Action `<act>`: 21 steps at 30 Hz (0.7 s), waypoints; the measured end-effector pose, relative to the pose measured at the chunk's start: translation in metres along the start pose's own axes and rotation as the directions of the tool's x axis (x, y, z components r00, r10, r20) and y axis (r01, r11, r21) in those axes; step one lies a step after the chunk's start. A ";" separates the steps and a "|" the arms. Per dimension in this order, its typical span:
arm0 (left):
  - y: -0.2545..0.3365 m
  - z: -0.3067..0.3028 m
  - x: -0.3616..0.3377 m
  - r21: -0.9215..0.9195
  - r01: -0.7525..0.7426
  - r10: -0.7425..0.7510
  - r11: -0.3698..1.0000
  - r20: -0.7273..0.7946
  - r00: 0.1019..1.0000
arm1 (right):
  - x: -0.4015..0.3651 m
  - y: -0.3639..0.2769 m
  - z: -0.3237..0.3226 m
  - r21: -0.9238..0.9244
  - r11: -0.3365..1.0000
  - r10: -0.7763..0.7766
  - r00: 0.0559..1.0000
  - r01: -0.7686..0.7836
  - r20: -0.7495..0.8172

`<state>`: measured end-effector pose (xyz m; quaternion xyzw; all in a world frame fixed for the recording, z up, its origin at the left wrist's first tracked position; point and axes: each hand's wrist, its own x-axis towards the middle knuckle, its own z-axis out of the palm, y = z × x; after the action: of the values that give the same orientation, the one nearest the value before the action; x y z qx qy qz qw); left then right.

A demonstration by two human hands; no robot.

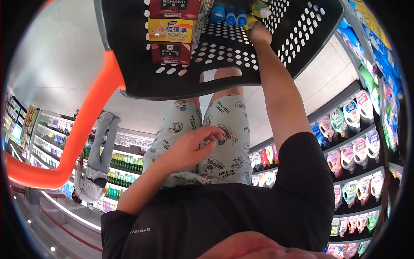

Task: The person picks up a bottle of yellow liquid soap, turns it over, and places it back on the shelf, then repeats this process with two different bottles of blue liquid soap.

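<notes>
A black plastic shopping basket (233, 88) with slotted walls and an orange handle (86, 125) is at the top of the view. My right hand (261, 34) reaches into it, fingers closed around a yellow item (249, 22) that is mostly hidden. Close by lie several blue-capped bottles (230, 17) and a yellow-green bottle (260, 8). On the basket's left side, dark red ROMANO boxes (171, 52) are stacked with a yellow sulfur soap box (170, 31) between them. Below the basket, my left hand (194, 146) hovers before my patterned shorts, empty, with fingers loosely bent and thumb apart.
Shelves of detergent bottles (353, 155) curve along the right, with blue packages (384, 56) higher up. More lit shelves (123, 177) of green bottles run along the left. Another person (97, 159) stands there, in grey trousers. A pale tiled floor (142, 103) shows around the basket.
</notes>
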<state>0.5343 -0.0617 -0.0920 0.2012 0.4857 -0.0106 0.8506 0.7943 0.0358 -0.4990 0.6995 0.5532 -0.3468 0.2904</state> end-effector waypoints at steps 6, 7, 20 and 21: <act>0.010 0.003 -0.029 0.025 -0.085 0.085 0.996 -0.010 0.996 | -0.043 0.003 -0.047 -0.007 0.998 -0.060 0.996 0.060 -0.061; 0.014 0.006 -0.037 0.050 -0.091 0.092 0.995 -0.010 0.996 | -0.057 0.006 -0.057 -0.015 0.996 -0.092 0.993 0.091 -0.079; 0.082 0.033 -0.184 0.430 -0.294 0.390 0.854 -0.155 0.908 | -0.408 -0.011 -0.348 -0.147 0.787 -0.615 0.780 0.599 -0.117; 0.092 0.030 -0.192 0.616 -0.255 0.469 0.746 -0.213 0.857 | -0.448 -0.015 -0.382 -0.124 0.736 -0.676 0.716 0.665 -0.171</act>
<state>0.4776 -0.0217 0.1118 0.5348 0.5557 0.0503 0.6345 0.7763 0.0847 0.0874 0.4753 0.8049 -0.3393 0.1051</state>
